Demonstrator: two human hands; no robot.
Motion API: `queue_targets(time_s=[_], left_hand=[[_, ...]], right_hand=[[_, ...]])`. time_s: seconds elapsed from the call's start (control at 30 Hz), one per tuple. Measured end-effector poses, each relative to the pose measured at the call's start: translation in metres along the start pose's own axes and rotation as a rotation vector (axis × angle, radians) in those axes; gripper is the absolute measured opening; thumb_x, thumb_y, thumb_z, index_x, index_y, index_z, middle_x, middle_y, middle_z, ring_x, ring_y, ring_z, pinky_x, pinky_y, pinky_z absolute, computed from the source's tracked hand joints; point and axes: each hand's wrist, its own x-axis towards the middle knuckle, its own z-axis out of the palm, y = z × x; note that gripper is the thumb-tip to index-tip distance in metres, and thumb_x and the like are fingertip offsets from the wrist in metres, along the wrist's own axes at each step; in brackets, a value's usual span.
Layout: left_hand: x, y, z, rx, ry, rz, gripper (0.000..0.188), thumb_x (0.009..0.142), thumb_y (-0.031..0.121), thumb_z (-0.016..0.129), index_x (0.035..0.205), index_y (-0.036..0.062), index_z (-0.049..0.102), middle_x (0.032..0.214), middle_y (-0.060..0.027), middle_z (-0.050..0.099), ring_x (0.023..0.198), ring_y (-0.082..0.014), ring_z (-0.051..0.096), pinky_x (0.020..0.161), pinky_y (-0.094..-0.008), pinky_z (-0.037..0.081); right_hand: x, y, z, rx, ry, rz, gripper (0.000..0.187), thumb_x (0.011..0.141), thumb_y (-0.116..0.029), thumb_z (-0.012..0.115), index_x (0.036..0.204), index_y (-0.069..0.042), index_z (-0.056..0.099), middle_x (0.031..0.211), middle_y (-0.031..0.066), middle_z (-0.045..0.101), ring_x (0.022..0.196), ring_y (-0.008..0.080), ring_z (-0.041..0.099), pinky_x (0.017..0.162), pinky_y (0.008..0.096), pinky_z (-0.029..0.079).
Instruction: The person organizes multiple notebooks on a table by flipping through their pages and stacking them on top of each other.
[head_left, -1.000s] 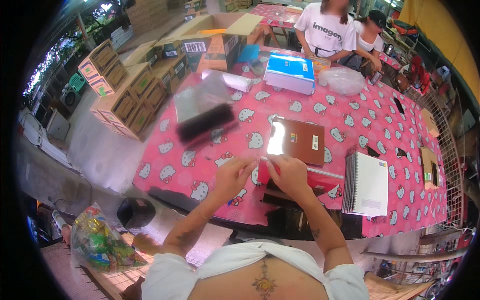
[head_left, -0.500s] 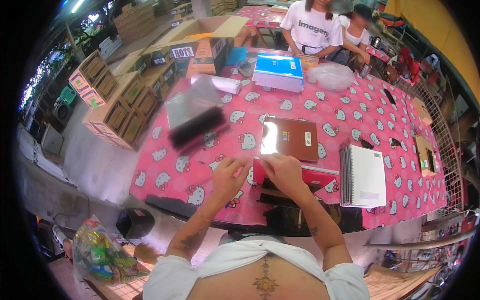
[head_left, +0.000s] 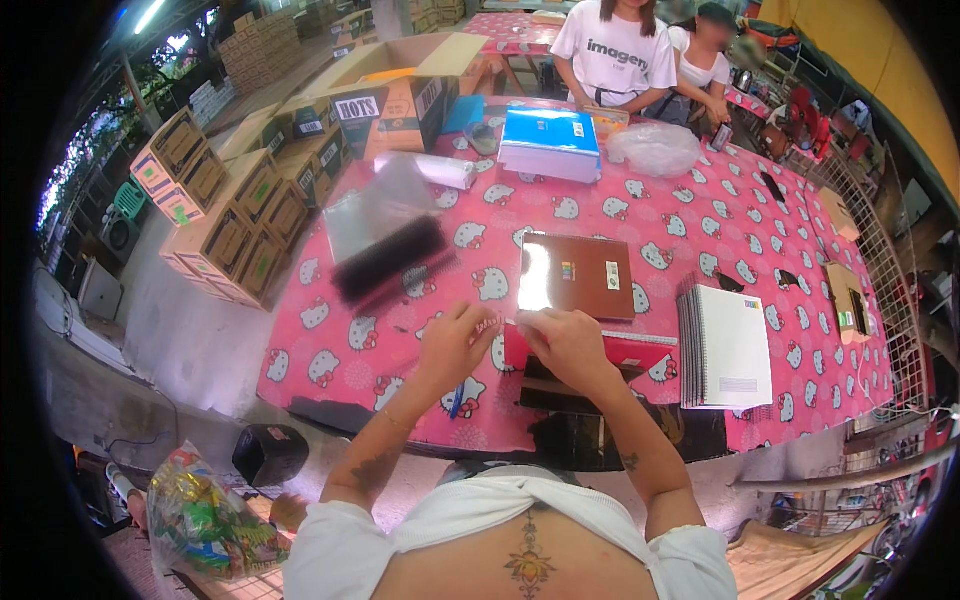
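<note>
Currently, the right hand is overlapping the red notebook, the left hand is hovering over the pink tablecloth, and I cannot tell either grip.

Open carton: we see its flaps spread at the far left.
Brown cartons: we find these stacked on the floor, left side.
Clear plastic bag: we note colourful contents, lower left.
Black boxy object: we place it just right of the bag.
Co-workers: we count two, in white tops, at the far side.
Yellow sheet: we see it hanging, upper right.
</note>
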Motion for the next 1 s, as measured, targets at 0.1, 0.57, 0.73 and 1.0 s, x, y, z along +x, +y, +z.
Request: queue_targets(time_s=[0.1,0.57,0.73,1.0], left_hand=[[0.013,-0.008,-0.005,-0.169,-0.043,0.226,0.021,0.085,0.01,0.072,0.104,0.0041,0.066,0.09,-0.0094,0.062,0.064,-0.0222,0.06,0.059,-0.0307,0.048],[0.036,-0.022,-0.01,-0.136,-0.376,0.167,0.022,0.094,0.024,0.062,0.109,0.008,0.062,0.089,-0.0159,0.065,0.077,-0.0343,0.063,0.069,-0.0428,0.049],[0.036,-0.003,-0.014,-0.06,-0.301,0.169,0.02,0.096,0.027,0.059,0.106,0.0104,0.061,0.092,-0.0151,0.064,0.084,-0.0372,0.063,0.073,-0.0438,0.049],[0.034,-0.004,-0.006,0.017,-0.351,0.194,0.024,0.09,0.032,0.066,0.105,0.0137,0.064,0.09,-0.0103,0.059,0.088,-0.0323,0.063,0.07,-0.0434,0.049]], right_hand=[[0.001,-0.003,-0.003,0.036,-0.031,0.017,0.016,0.087,-0.021,0.066,0.097,-0.01,0.068,0.081,0.0093,0.066,0.071,0.0309,0.066,0.063,0.0419,0.052],[0.005,0.016,-0.006,0.162,-0.136,0.056,0.017,0.086,-0.02,0.068,0.092,-0.004,0.066,0.09,0.0132,0.062,0.083,0.0353,0.063,0.073,0.0441,0.051],[0.005,0.015,-0.01,0.176,-0.162,0.07,0.018,0.085,-0.02,0.069,0.09,-0.004,0.066,0.09,0.0135,0.063,0.083,0.0355,0.063,0.073,0.0444,0.05],[-0.009,0.013,-0.028,-0.08,-0.277,0.09,0.022,0.091,-0.02,0.061,0.11,-0.01,0.065,0.092,0.0117,0.069,0.084,0.0321,0.067,0.07,0.0452,0.051]])
